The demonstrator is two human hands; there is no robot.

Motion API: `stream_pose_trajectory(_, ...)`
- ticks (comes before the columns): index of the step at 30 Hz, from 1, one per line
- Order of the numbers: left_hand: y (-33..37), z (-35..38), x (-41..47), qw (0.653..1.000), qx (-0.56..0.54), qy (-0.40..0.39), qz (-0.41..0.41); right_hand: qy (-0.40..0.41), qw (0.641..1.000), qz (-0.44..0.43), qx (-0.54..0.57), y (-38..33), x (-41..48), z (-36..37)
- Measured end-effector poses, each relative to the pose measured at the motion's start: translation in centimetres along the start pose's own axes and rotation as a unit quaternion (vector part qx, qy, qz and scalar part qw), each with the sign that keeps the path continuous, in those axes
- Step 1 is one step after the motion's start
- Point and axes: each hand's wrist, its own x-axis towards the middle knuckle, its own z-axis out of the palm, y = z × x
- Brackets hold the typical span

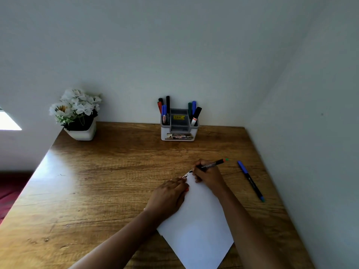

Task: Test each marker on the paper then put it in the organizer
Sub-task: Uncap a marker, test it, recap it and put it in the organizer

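From the head camera, the right hand (208, 174) has its fingers curled tight around a black marker (212, 164). The marker's tip is down on the far corner of the white paper (198, 220), where some dark marks show. The marker is tilted. Its tip points to the left and toward the person, and its back end sticks up to the right.

The left hand (169, 195) lies on the left edge of the paper. Its fingers look flat and apart, and they press the paper down. A small orange bit shows by the fingertips, but I cannot tell what it is.

The organizer (164, 133) stands far ahead by the wall, a little to the left of the right hand. Other markers already stand in its side cups. I think the test is being done right now, and this marker goes to the organizer next. The right hand holds it and is the nearer hand, so it would reach forward and a bit left.

A blue marker (250, 180) lies on the table (116, 171) to the right. It runs from far to near, closest to the right hand.
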Motion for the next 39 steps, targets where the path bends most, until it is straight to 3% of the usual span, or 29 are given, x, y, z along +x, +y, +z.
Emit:
stream_pose_trajectory(3, -0.05, 0.10, -0.07, 1.000, -0.003, 0.003, 0.001, -0.038, 0.999, 0.012, -0.028, -0.59, 0.03, -0.37)
stream_pose_trajectory(39, -0.24, 0.51, -0.04, 1.000, -0.009, 0.012, 0.002, -0.010, 0.998, -0.009, -0.061, -0.77, -0.50, 0.05)
